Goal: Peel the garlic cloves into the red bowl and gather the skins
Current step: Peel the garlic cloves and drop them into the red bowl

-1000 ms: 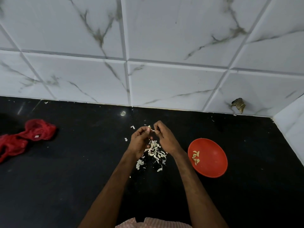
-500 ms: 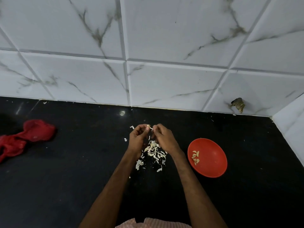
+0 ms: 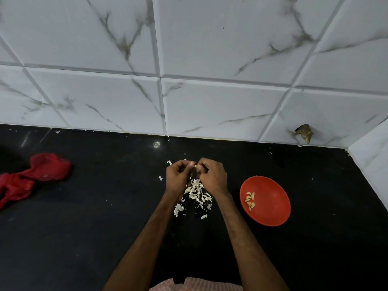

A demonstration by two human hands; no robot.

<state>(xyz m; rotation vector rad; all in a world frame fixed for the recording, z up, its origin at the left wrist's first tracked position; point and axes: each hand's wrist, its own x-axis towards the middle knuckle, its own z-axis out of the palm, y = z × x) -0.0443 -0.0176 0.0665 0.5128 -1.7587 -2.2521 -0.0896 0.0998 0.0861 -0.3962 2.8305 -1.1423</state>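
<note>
On the far left a crumpled red cloth [image 3: 31, 179] lies on the black worktop [image 3: 84, 238]. It is well apart from everything else. Behind the worktop stands a white wall [image 3: 210, 59] of big tiles with grey veins.

Nearer the middle, a few small skin bits [image 3: 160, 178] lie loose on the worktop, just beside the left hand [image 3: 178, 177]. The left hand is curled, and its grip is tight on a tiny garlic clove [image 3: 195, 166]. The clove sits between the two hands, at their fingertips. Only a small pale bit of it shows. The right hand [image 3: 213, 177] is curled too, and its grip pinches the same clove from the other side. The fingertips of both hands meet there.

Between the two wrists, on the worktop, lies a pile of white skins [image 3: 197, 194].

To the right of the right hand sits the red bowl [image 3: 270, 204]. It is near the pile but does not touch it. A few peeled cloves [image 3: 250, 200] lie in the left part of the bowl.

Far to the right, a brown scrap [image 3: 304, 132] sticks to the wall low down, near the corner.
</note>
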